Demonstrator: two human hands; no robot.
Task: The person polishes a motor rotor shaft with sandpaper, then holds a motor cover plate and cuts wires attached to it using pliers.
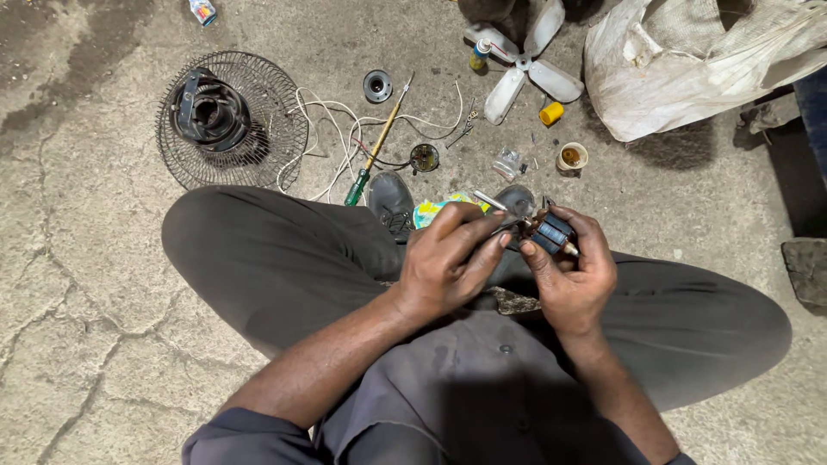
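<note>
A small motor rotor (551, 232), dark with a blue-banded core and a short shaft end showing at its lower right, was held above the lap of a person seated cross-legged on a cracked concrete floor (77, 284). The right hand (568, 275) was closed around the rotor, thumb and fingers clamped on its body. The left hand (448, 258) was pinched on a thin metal tool (493, 203) whose tip was laid against the rotor's near end (whether the tip was seated in anything could not be told).

On the floor ahead were noted: a wire fan guard (231, 120) with a black motor housing at its centre, a loose tangle of white wires (345, 138), a green-handled screwdriver (372, 157), a white fan blade (525, 65), a small yellow cap (551, 113), a round metal bearing cup (377, 85) and a white sack (689, 60).

Risks, as judged: the tool tip could slip off the rounded rotor under pressure and strike the right-hand fingers, since they were wrapped just beside the contact point. The rotor was held in the air with no support beneath; a loosened grip could let it drop between the knees. Any small part freed at the shaft could fall and be lost among the scattered pieces on the floor.
</note>
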